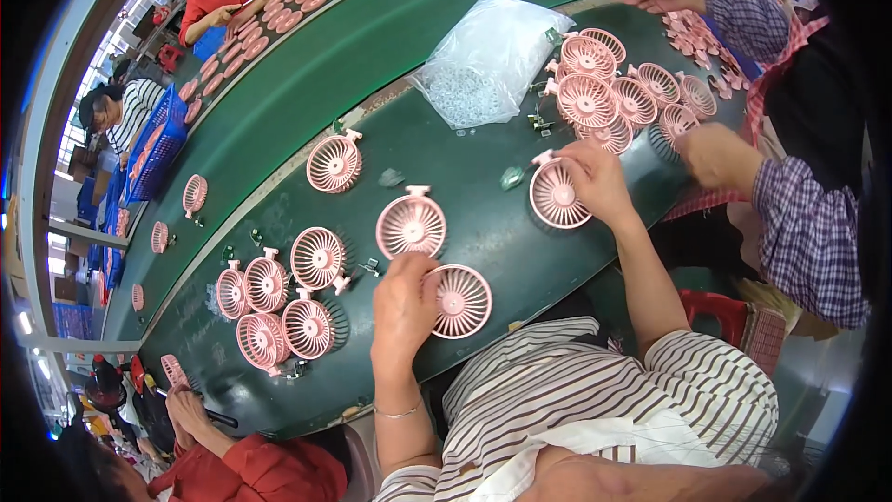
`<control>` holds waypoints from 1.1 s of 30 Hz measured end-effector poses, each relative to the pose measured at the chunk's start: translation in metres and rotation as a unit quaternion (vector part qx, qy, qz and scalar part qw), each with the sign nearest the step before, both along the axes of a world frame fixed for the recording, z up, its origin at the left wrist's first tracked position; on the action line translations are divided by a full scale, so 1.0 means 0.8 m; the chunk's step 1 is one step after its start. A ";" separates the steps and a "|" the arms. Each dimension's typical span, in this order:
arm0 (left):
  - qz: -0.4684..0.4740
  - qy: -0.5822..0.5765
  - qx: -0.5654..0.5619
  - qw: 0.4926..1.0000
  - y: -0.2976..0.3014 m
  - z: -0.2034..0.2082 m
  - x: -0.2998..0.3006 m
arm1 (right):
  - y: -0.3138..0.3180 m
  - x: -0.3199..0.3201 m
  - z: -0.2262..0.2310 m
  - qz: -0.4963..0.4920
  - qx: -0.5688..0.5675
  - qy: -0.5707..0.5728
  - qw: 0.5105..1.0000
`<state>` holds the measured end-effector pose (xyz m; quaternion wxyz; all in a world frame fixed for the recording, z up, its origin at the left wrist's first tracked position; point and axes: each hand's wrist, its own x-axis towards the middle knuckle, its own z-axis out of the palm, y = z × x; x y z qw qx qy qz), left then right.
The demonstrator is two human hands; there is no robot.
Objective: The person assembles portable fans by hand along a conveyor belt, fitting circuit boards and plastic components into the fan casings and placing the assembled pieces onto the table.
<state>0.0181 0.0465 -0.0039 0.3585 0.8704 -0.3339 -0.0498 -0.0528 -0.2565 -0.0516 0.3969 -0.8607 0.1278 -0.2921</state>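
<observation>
My left hand (403, 305) is closed on the edge of a round pink fan cover (464, 301) with radial slats, close to the table's near edge. Just beyond it another pink fan cover (411, 225) lies on the green table, its small stem pointing away. My right hand (600, 182) grips the right rim of a pink fan cover (556, 193); its stem points to the upper left. Between the hands, farther in, sit a small clear-and-green piece (512, 178) and a translucent bit (391, 178). My fingertips are partly hidden behind the covers.
A clear plastic bag (492, 60) of small transparent parts lies at the back, beside a heap of pink covers (587, 99). More covers (264, 284) stand at left with small circuit boards. Co-workers' hands are at right (720, 161) and lower left (189, 412).
</observation>
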 end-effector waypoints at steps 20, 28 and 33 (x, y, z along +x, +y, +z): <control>0.100 0.129 -0.308 0.937 0.007 -0.018 -0.055 | 0.058 0.167 0.009 0.057 -0.343 0.160 0.924; 0.081 0.133 -0.368 0.917 0.019 -0.030 -0.058 | 0.077 0.146 0.027 0.022 -0.298 0.103 0.949; 0.108 0.129 -0.381 0.909 0.018 -0.038 -0.060 | 0.184 0.045 0.081 0.137 0.227 0.014 0.964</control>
